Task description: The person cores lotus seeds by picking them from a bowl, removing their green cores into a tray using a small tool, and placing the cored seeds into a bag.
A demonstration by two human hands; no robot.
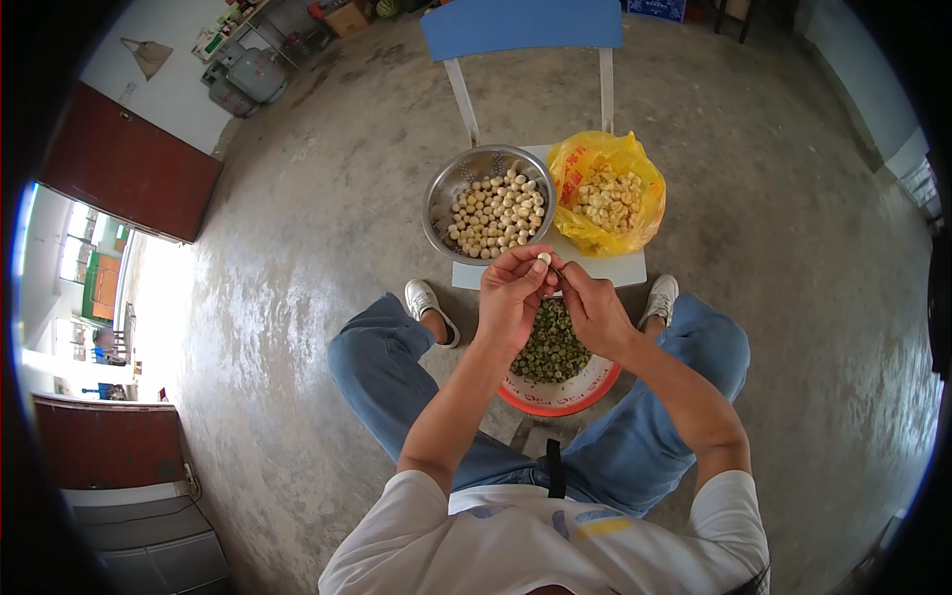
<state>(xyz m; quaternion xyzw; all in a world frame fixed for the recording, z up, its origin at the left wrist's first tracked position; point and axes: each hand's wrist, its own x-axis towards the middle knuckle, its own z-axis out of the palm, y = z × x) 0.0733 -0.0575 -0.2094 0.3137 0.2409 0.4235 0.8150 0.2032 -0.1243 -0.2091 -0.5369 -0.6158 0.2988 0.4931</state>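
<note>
Between the thumb and fingers of my left hand (512, 300) is a small, round, cream-coloured lotus seed (544, 258). My right hand (598, 309) is closed in a pinch right beside it, its fingertips meeting those of the left; whatever it grips is too small to make out. Just beyond my hands, a metal colander (433, 220) holds many similar round seeds (499, 210). To its right, an open yellow plastic bag (650, 220) contains pale yellow pieces (608, 198). Below my hands, a red-rimmed white basin (560, 405) holds green hulls (551, 349), partly covered by my hands.
The colander and bag stand on the pale seat of a chair with a blue backrest (523, 27). My knees flank the basin. Grey gas cylinders (256, 75) stand by the far left wall, near a dark red door (134, 164). The concrete floor (288, 228) surrounds the chair.
</note>
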